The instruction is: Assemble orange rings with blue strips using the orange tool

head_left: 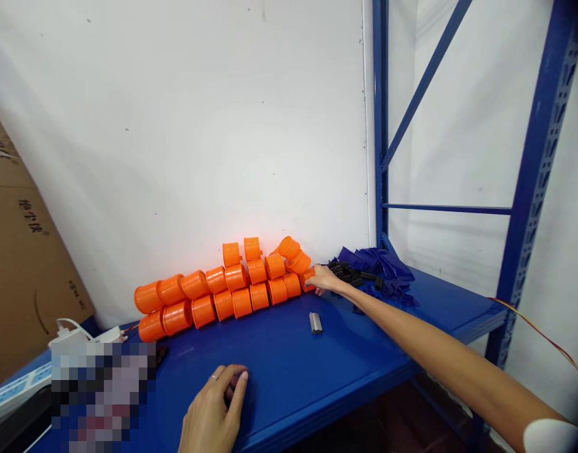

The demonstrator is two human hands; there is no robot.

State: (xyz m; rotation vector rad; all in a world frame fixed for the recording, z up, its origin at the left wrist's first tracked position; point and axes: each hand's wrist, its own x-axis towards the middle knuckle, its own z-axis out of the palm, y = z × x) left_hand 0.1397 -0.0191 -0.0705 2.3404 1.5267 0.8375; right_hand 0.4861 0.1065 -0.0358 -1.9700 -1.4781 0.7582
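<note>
My right hand [324, 279] reaches far across the blue table, its fingers closed at the right end of a row of orange plastic cylinders. They are on the last orange cylinder [306, 280], partly covering it. Near the table's front edge rests my left hand [212, 410], a ring on one finger. Its thumb and forefinger tips come together in a loose curl; the palm side is hidden, so anything inside cannot be made out. Between the hands lies a small grey metallic piece [316, 323]. More orange cylinders [203, 311] lie stacked in rows along the wall.
Black parts [348, 274] and dark blue flat pieces [383, 261] are heaped at the back right. A blue rack post [529, 163] rises on the right. At left are a power strip [19, 385], white plugs and a cardboard box [27, 251]. A blurred patch covers the front left.
</note>
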